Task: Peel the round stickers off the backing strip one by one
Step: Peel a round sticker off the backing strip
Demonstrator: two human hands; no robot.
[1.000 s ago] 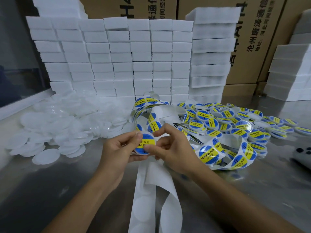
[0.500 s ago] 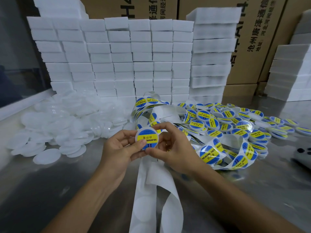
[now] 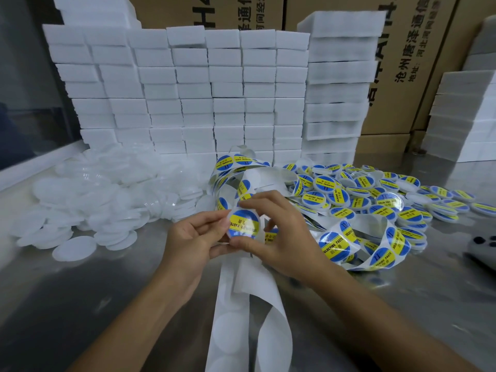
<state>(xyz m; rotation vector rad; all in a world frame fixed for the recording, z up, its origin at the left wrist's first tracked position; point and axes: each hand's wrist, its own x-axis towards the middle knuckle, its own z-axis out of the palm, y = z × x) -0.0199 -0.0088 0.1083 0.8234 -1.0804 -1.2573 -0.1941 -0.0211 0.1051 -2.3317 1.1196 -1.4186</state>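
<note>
Between both hands sits a round blue-and-yellow sticker (image 3: pixel 243 224), facing me above the table. My left hand (image 3: pixel 193 237) pinches its left edge with thumb and fingertips. My right hand (image 3: pixel 279 237) curls round its right side, thumb below and fingers over the top. The white backing strip (image 3: pixel 241 304) hangs down from under the hands toward me, with bare round marks on it. Further along, the strip (image 3: pixel 381 251) loops to the right and still carries stickers.
A heap of stickered round lids (image 3: pixel 375 194) lies on the right of the steel table (image 3: pixel 80 304). Plain white round lids (image 3: pixel 94 200) are piled on the left. Stacked white foam blocks (image 3: pixel 201 89) and cardboard boxes (image 3: pixel 402 63) line the back. A dark device (image 3: pixel 483 245) lies at the right edge.
The sticker has been turned from tilted low between the hands to upright and facing me, raised slightly. My right fingers have closed over its top edge.
</note>
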